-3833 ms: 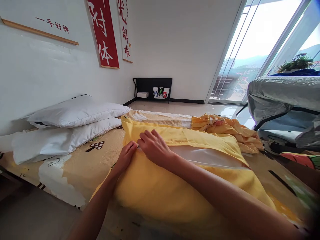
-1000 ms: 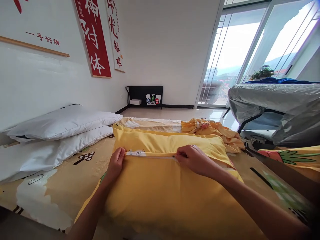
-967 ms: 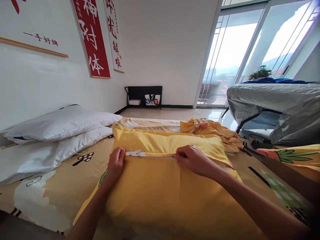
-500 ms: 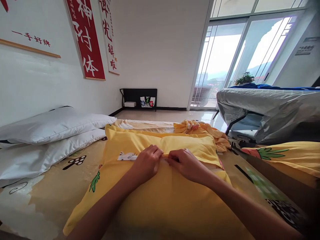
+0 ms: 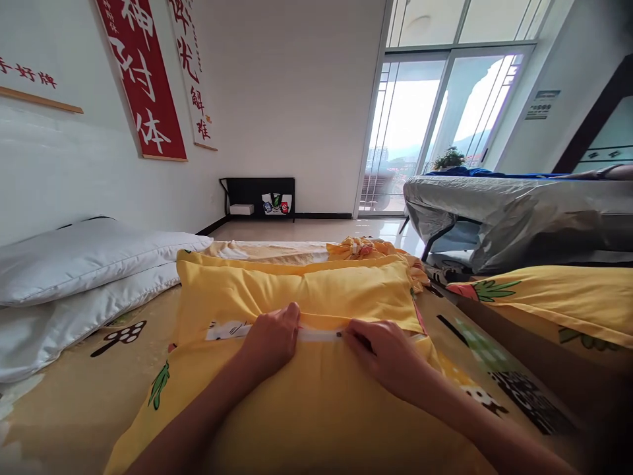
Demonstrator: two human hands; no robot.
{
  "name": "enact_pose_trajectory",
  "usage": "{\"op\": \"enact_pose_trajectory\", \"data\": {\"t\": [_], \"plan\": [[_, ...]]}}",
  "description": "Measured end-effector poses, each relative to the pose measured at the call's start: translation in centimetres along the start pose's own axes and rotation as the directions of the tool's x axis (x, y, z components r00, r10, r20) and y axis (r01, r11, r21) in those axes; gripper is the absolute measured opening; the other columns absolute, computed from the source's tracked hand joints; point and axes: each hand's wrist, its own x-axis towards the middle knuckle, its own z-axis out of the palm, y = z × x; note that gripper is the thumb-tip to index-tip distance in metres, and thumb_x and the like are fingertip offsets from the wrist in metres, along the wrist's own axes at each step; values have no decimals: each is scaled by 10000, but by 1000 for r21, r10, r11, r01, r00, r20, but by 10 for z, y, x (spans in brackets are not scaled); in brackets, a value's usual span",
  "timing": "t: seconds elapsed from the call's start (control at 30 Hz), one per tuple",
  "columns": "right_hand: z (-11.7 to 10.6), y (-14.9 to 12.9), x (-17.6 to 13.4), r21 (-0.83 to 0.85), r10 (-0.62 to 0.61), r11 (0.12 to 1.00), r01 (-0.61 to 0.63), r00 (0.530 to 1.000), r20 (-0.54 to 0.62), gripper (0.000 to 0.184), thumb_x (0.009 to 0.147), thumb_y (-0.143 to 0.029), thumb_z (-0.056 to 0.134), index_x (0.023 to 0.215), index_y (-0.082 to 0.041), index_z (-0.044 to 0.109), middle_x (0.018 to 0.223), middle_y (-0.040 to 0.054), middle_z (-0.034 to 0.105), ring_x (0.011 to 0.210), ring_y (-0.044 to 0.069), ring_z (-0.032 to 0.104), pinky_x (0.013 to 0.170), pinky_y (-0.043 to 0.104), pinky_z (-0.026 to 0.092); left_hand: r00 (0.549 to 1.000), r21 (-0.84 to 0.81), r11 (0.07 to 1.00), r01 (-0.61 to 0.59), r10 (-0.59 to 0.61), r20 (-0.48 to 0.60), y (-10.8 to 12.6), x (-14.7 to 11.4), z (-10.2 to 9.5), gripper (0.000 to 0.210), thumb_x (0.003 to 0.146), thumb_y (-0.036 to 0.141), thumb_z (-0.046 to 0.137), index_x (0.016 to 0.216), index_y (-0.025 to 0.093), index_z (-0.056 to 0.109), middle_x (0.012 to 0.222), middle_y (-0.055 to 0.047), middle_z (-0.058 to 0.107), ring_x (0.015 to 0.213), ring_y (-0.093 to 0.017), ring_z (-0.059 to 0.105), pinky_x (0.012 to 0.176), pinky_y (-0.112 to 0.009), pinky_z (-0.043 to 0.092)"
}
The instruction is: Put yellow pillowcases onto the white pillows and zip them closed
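A yellow pillowcase [image 5: 297,402] with carrot prints lies in front of me over a pillow. Across its upper part runs an opening with a white strip [image 5: 320,335] showing, and a small dark spot, perhaps a zipper pull, sits near its right end. My left hand [image 5: 277,333] is closed on the opening's edge at the left of the gap. At the right of the gap, my right hand [image 5: 378,343] pinches the same edge between thumb and fingers. The fold of cloth stretches between the two hands.
Two white pillows [image 5: 99,264] are stacked at the left against the wall. A crumpled yellow cloth [image 5: 366,249] lies beyond the pillowcase. To the right are another yellow carrot-print piece [image 5: 558,290] and a plastic-covered table [image 5: 519,198]. A patterned sheet [image 5: 99,396] lies underneath.
My hands have moved apart along the opening, and more of the white strip shows between them. The view has turned slightly to the right.
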Motion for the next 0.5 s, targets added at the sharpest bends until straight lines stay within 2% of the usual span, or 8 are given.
{"op": "enact_pose_trajectory", "data": {"t": [0.2,0.3,0.4,0.5], "plan": [[-4,30,-28,129,-47,990,61,993,-108,285,936,-290,409,685,-204,515,638,7,582,593,131,502,564,240,341,1000,-21,1000,-1,1,-6,-2,-3,-3,227,959,231,277,779,208,414,634,6,547,567,-173,556,535,-279,333],[-2,35,-31,169,-98,977,132,976,-193,246,941,-268,429,741,-201,554,719,29,614,683,148,545,628,248,393,992,68,995,-74,81,-95,8,2,-2,282,976,268,286,764,197,457,694,-22,570,645,-197,568,584,-304,389],[3,35,-30,210,-131,959,190,955,-266,208,936,-242,455,769,-195,569,737,30,612,708,147,545,648,248,410,937,222,954,-203,255,-240,31,6,-1,211,953,244,348,919,154,535,843,-82,605,773,-245,568,678,-364,438],[6,34,-29,232,-160,943,239,936,-312,218,932,-217,466,725,-195,533,690,13,582,664,134,515,619,242,400,833,295,892,-341,433,-344,60,6,1,269,906,161,413,1151,109,511,1074,-141,593,957,-270,553,816,-393,437]]}}
